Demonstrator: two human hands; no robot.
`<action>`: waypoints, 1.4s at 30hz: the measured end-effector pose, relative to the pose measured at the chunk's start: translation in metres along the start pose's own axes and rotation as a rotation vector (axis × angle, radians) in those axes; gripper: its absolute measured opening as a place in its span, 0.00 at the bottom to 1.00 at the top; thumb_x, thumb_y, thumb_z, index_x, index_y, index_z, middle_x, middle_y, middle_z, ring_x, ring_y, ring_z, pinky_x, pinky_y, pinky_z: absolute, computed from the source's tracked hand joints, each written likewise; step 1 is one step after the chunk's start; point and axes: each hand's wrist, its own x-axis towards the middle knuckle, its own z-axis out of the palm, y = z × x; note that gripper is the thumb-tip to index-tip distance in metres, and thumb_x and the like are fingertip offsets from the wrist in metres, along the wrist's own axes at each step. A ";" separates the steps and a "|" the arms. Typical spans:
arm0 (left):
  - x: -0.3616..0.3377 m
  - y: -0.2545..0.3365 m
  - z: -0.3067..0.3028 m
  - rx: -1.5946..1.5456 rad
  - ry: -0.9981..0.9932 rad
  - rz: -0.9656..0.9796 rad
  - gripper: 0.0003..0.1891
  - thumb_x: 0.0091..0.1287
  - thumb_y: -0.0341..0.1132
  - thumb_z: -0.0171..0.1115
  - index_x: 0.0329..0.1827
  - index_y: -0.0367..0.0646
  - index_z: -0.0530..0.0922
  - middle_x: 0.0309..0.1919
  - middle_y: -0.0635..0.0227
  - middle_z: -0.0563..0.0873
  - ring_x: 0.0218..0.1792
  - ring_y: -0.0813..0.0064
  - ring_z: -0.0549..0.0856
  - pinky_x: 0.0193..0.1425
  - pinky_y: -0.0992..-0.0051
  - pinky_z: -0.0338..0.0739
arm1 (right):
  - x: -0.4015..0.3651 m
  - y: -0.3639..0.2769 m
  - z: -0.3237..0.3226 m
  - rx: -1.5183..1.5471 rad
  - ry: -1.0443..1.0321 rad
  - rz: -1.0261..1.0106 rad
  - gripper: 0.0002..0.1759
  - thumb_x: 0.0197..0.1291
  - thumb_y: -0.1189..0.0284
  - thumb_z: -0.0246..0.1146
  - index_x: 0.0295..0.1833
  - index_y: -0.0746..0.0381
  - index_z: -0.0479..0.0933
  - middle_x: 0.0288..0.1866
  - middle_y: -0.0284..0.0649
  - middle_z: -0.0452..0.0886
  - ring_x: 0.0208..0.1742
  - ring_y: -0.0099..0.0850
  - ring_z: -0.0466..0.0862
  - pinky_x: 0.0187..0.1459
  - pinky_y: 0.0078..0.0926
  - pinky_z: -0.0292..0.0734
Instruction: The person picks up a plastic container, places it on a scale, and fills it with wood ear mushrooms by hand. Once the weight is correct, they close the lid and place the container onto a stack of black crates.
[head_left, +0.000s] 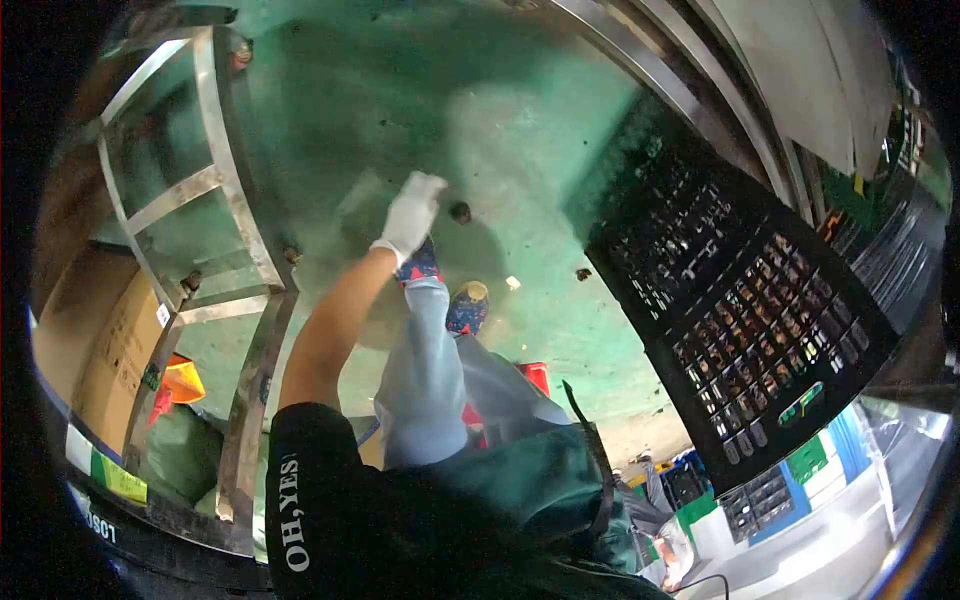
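My left hand (pixel 410 215) wears a white glove and is stretched out over the green floor. Motion smears its fingers, so whether they are open or closed does not show. No held object can be made out in it. My shoes (pixel 467 307) are just below it, dark blue with a pattern, one partly covered by the hand and leg. Close by on the floor lies a small dark round piece (pixel 460 212). My right hand is out of sight. On the right side a large black slatted plastic crate (pixel 690 335) has a handle slot.
A metal frame (pixel 232 200) with crossbars stands at left, with a cardboard box (pixel 120 350) and an orange object (pixel 183 381) beside it. Metal rails (pixel 690 70) run along the upper right. Small scraps (pixel 513 283) dot the floor. Another person (pixel 672 550) is at the lower right.
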 end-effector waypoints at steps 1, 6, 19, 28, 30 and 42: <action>-0.005 0.017 0.008 0.023 -0.241 0.082 0.19 0.61 0.23 0.55 0.55 0.47 0.78 0.50 0.51 0.78 0.51 0.46 0.79 0.57 0.55 0.76 | -0.007 0.000 -0.004 0.007 -0.004 0.020 0.23 0.73 0.69 0.57 0.70 0.62 0.70 0.68 0.45 0.76 0.65 0.35 0.77 0.67 0.32 0.70; 0.000 0.027 0.061 0.480 -0.532 0.212 0.12 0.63 0.27 0.57 0.50 0.47 0.79 0.50 0.54 0.77 0.46 0.57 0.85 0.44 0.61 0.86 | -0.019 -0.011 -0.030 0.039 -0.016 0.074 0.24 0.72 0.69 0.57 0.71 0.62 0.70 0.68 0.46 0.75 0.65 0.35 0.76 0.68 0.32 0.70; -0.023 0.156 0.110 0.013 -0.719 0.030 0.07 0.66 0.33 0.58 0.42 0.41 0.78 0.43 0.52 0.84 0.41 0.49 0.84 0.47 0.56 0.78 | -0.002 -0.055 -0.100 0.278 -0.100 0.150 0.26 0.71 0.68 0.58 0.73 0.62 0.68 0.70 0.46 0.74 0.67 0.34 0.75 0.69 0.31 0.69; -0.047 0.201 0.303 0.254 -1.004 0.032 0.18 0.68 0.47 0.58 0.50 0.46 0.85 0.48 0.56 0.87 0.49 0.61 0.87 0.53 0.63 0.80 | 0.037 -0.021 0.056 0.425 -0.367 0.115 0.28 0.71 0.68 0.59 0.74 0.62 0.67 0.71 0.46 0.73 0.68 0.33 0.74 0.70 0.31 0.68; -0.041 0.182 0.313 0.590 -0.880 0.481 0.16 0.67 0.43 0.61 0.53 0.49 0.85 0.50 0.60 0.87 0.50 0.65 0.87 0.51 0.64 0.82 | 0.020 -0.010 0.088 0.492 -0.387 0.164 0.28 0.71 0.68 0.59 0.74 0.63 0.66 0.71 0.46 0.73 0.68 0.33 0.74 0.71 0.31 0.68; -0.055 0.192 0.135 0.148 -0.952 -0.096 0.12 0.64 0.35 0.56 0.42 0.41 0.85 0.41 0.51 0.87 0.44 0.51 0.87 0.45 0.57 0.81 | 0.003 -0.109 0.013 1.052 -0.428 0.129 0.30 0.70 0.68 0.60 0.75 0.63 0.65 0.72 0.46 0.72 0.69 0.32 0.73 0.72 0.30 0.67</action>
